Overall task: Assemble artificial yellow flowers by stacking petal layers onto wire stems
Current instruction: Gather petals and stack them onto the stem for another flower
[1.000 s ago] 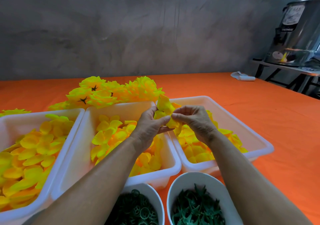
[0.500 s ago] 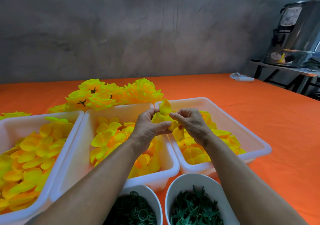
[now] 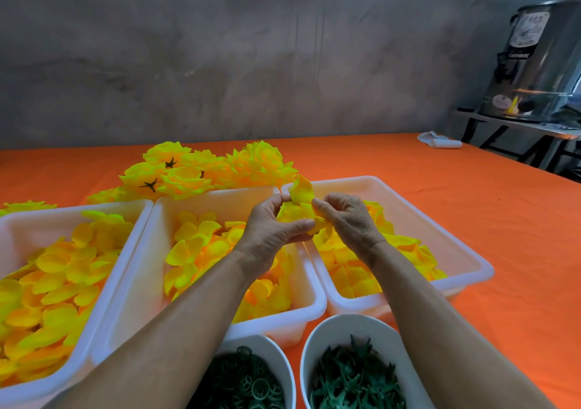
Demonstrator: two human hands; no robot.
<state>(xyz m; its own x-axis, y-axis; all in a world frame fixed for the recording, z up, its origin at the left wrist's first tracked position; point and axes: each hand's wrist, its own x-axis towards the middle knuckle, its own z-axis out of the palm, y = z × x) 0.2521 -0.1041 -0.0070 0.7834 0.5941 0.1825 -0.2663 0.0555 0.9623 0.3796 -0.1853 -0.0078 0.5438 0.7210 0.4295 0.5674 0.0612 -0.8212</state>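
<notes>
- Covering most of the lower frame, the orange table (image 3: 471,220) carries everything; a grey wall fills the upper frame.
- Left tray (image 3: 138,216), lower left: loose yellow petal layers heaped inside. Probably one layer size per tray, so each can be taken in stacking order.
- Mid tray (image 3: 220,194), centre: more petal layers, partly hidden by the left forearm.
- Right tray (image 3: 408,198), right of centre: petal layers, lower pile. All three trays touch side by side, likely to keep every size within a short reach.
- Finished flowers (image 3: 188,172), heaped behind the trays at centre left; some lie face down, showing dark star-shaped backs. Placed beyond the stock, presumably out of the work zone.
- Ring bowl (image 3: 276,349) and star bowl (image 3: 317,333), bottom centre, hold green rings and green star pieces, nearest the body.
- Left hand (image 3: 273,229), centre: fingers curled round the part-built flower (image 3: 298,207), thumb pressing across its base. Judged as the steadying grip.
- Right hand (image 3: 349,216): fingertips pinch the flower's right edge, apparently seating a layer.
- Flower is held in the air over the gap between the mid and right trays; wire stem not visible, hidden by petals and fingers.
</notes>
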